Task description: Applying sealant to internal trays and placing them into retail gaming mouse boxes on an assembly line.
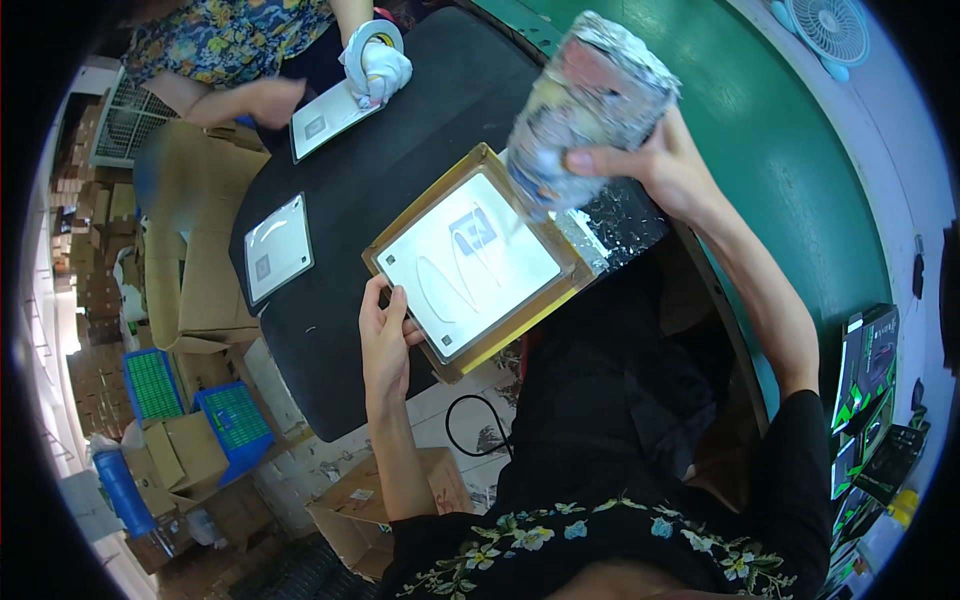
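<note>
My right hand is closed round a bulky foil-wrapped bundle, held tilted over the far right side of a flat white panel. Whatever the foil covers is hidden. The panel has rounded corners and small dark squares, and a shiny zigzag line of clear liquid or glue runs across its face. It lies in a shallow brown cardboard tray at the table's near edge. My left hand grips the panel's left edge, thumb on top, fingers partly hidden below.
A similar white panel lies on the black table. Across it, a co-worker's hand, wrapped in white cloth with a tape roll, presses another panel. Cardboard boxes stand left, a green surface right.
</note>
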`<state>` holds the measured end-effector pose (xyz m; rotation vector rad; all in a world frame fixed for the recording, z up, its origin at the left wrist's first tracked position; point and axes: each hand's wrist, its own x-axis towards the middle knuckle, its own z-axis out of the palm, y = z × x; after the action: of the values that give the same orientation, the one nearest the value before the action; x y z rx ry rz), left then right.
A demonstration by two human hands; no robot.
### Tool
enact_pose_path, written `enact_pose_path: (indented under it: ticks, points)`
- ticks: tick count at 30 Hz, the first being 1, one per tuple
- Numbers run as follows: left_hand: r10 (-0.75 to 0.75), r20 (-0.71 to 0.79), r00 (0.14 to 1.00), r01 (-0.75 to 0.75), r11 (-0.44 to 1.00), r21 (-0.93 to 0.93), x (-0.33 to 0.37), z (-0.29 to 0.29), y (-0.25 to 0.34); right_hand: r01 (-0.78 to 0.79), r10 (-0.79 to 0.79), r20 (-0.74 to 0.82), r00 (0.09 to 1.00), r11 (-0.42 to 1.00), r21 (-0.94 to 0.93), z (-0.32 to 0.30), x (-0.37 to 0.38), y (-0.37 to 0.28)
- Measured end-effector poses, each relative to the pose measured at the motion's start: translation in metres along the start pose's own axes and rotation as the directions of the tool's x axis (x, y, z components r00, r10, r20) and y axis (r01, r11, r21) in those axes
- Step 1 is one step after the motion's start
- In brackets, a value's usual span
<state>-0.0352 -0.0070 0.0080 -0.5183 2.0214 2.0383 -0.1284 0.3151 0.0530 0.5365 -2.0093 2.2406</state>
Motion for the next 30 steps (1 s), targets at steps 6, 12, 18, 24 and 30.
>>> enact_pose_path:
  ticks: [6,12,18,24,30]
  points:
    - [0.084,-0.063,0.994,-0.085,0.996,-0.003,0.0,0.006,0.001,-0.219,0.215,0.041,0.976,0.959,0.177,-0.03,0.012,-0.022]
    - [0.055,-0.061,0.997,-0.059,0.995,-0.082,-0.005,0.012,-0.007,-0.368,0.385,-0.076,0.92,0.78,-0.506,-0.048,0.063,0.077]
    - [0.122,-0.093,0.988,-0.14,0.965,-0.22,-0.01,0.012,-0.021,-0.267,0.494,0.077,0.866,0.588,-0.764,-0.051,0.065,0.078]
    - [-0.037,-0.124,0.992,0.03,0.998,-0.052,-0.013,-0.005,-0.004,-0.265,-0.027,-0.295,0.955,0.37,-0.891,-0.207,0.258,0.093]
    - [-0.106,-0.278,0.955,0.108,0.994,-0.011,-0.009,0.025,0.008,-0.465,0.199,-0.548,0.812,0.789,-0.403,-0.362,0.352,0.141]
